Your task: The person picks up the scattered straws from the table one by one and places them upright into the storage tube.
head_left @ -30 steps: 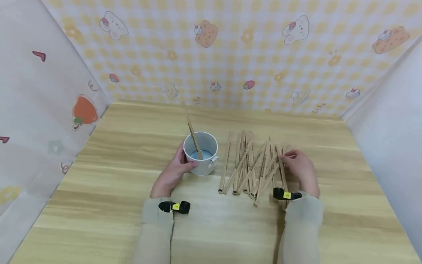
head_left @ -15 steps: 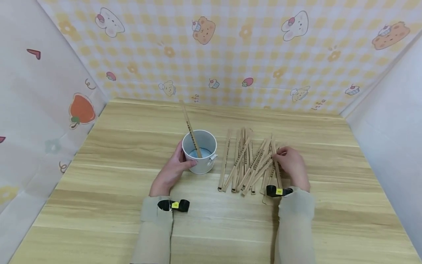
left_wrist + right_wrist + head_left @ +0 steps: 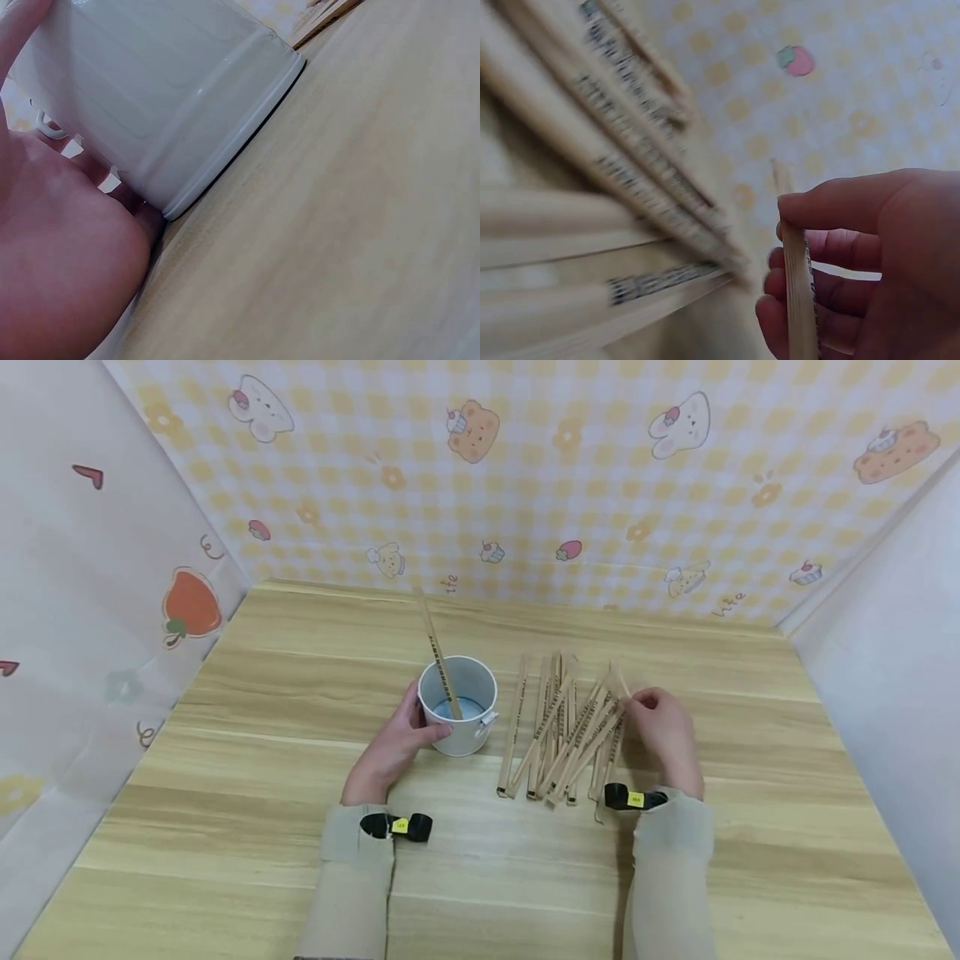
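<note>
My left hand (image 3: 393, 743) holds a small white metal bucket (image 3: 463, 743) from its left side, thumb across the front wall. One slim brown paper-wrapped stick (image 3: 437, 664) with dark print leans inside it, its upper end well above the rim. At the right end of a pile of similar sticks (image 3: 557, 718), my right hand (image 3: 667, 731) pinches another paper-wrapped stick (image 3: 799, 292) between thumb and fingers. The right wrist view shows that stick nearly upright, edge-on to the camera. In the left wrist view the bucket's base (image 3: 240, 150) meets the table.
The sticks in the pile cross one another on the wood-grain table (image 3: 480, 868), right of the bucket. A yellow checked cloth (image 3: 525, 485) hangs behind the table, and a pale printed sheet (image 3: 90, 577) covers the left side.
My right hand has shifted left, nudging the right-hand sticks closer to the pile, and now has one stick tilted away from them. The left hand keeps its hold on the bucket.
</note>
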A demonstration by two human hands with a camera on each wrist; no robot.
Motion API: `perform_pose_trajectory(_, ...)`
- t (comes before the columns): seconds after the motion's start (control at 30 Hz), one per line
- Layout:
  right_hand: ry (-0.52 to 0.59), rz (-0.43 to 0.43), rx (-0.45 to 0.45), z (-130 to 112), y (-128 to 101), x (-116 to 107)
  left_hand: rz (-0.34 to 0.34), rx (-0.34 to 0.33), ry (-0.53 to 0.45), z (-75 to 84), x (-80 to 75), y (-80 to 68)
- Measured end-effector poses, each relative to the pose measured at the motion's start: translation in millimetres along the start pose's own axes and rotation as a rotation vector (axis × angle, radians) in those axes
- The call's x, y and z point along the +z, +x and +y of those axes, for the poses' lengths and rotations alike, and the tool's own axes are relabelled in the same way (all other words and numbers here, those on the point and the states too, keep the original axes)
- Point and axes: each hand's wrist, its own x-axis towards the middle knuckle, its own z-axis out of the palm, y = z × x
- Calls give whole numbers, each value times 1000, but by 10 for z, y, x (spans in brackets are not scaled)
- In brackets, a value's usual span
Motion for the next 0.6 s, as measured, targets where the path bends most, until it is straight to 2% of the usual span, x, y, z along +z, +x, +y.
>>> perform_pose_trajectory(0.13,72,82,3,-135,-102,-80,4,-10,0,10,11,-12)
perform_pose_trajectory(0.37,113,296,-99,-356,-183,-199,13,-19,8,21,12,-19)
perform_pose_trajectory(0.5,288,399,-92,-444,-192,-209,11,-19,12,19,6,-20)
perform_pose_trajectory(0.6,507,453,-117,-519,-197,-201,10,-21,15,16,1,-11)
